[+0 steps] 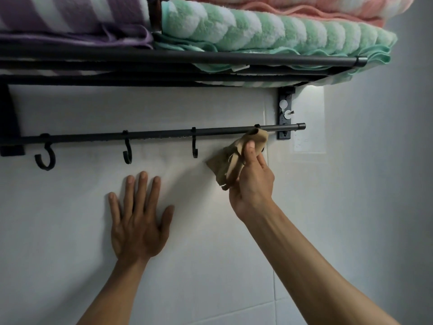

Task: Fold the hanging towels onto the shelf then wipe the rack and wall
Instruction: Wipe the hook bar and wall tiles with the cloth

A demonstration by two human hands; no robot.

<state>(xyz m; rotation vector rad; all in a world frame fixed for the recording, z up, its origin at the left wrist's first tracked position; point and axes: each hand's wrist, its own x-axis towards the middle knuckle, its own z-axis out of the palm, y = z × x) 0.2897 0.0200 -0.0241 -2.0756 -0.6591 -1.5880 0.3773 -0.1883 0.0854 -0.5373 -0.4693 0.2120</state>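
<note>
A black rack is fixed to a white tiled wall (210,266). Its shelf (210,57) carries three folded towels: a purple striped towel (70,17) at left, a green striped towel (269,29) at right, and a pink towel (316,8) lying on the green one. Below runs the hook rail (159,134) with several black hooks (127,152). My right hand (251,179) grips a tan cloth (234,158), whose top touches the rail near its right end. My left hand (138,219) presses flat on the wall under the rail, fingers spread.
A black bracket (284,113) holds the rail's right end to the wall. A side wall (403,160) meets the tiled wall at the right. The shelf juts out overhead, above both hands.
</note>
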